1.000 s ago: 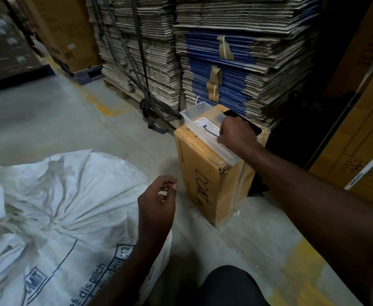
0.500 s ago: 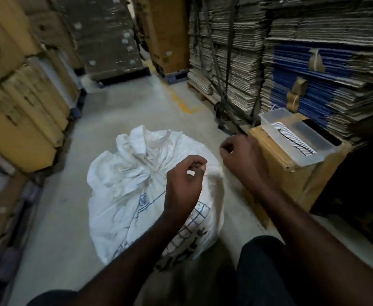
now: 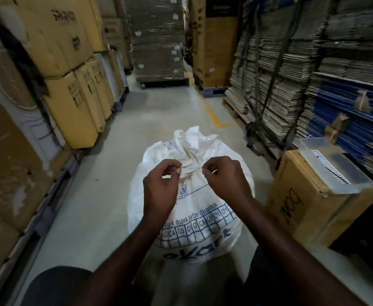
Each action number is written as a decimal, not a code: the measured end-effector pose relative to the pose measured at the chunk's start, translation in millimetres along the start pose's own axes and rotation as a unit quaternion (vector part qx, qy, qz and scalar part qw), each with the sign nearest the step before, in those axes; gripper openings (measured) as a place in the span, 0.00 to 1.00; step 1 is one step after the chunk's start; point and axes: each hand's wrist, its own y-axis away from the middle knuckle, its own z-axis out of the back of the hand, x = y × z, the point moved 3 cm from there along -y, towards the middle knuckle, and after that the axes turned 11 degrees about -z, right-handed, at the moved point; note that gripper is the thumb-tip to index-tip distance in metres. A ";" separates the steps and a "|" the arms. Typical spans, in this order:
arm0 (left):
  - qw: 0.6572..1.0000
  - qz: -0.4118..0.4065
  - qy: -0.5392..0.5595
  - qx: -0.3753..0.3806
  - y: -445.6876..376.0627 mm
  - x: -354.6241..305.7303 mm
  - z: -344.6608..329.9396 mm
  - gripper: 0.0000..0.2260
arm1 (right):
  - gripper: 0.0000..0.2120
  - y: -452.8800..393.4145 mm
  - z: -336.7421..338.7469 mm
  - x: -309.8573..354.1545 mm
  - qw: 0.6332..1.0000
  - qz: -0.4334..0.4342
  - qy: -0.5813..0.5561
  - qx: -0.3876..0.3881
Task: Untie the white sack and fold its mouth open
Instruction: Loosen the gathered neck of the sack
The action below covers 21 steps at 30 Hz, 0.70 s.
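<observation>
Both hands [image 3: 194, 180] hover curled at the white sack's [image 3: 190, 195] tied neck.

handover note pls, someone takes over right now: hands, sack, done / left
Left hand: fingers curled, fingertips pinched together at the sack's tied neck; what it pinches is too small to tell.
Right hand: curled the same way, on the other side of the knot.
Sack: upright on the floor between the knees, mouth bunched and still tied.
Done: both hands are at the knot.
Left: undo the tie, then fold the mouth open.
</observation>
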 end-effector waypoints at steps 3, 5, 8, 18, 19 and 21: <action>0.999 0.021 -0.001 -0.025 -10.8 20.6 16.0 0.09 | 0.06 -4.3 -17.6 14.6 1.000 -0.001 0.001 0.007; 0.999 0.027 0.000 -0.036 -22.5 34.1 19.7 0.09 | 0.07 -11.9 -29.0 19.9 1.000 -0.001 -0.001 0.003; 0.999 0.032 -0.009 -0.042 -41.7 57.3 14.2 0.08 | 0.08 -30.2 -45.0 19.3 1.000 0.011 -0.012 -0.007; 0.998 0.021 -0.047 0.039 -87.0 123.3 -47.0 0.09 | 0.17 -92.3 -104.1 9.3 0.992 0.126 0.030 -0.004; 0.997 0.021 -0.049 0.047 -89.9 127.6 -51.0 0.09 | 0.19 -95.3 -109.1 9.2 0.991 0.126 0.052 -0.006; 0.997 0.019 -0.056 0.056 -92.2 133.5 -54.3 0.06 | 0.19 -101.3 -117.4 6.6 0.990 0.119 0.078 0.000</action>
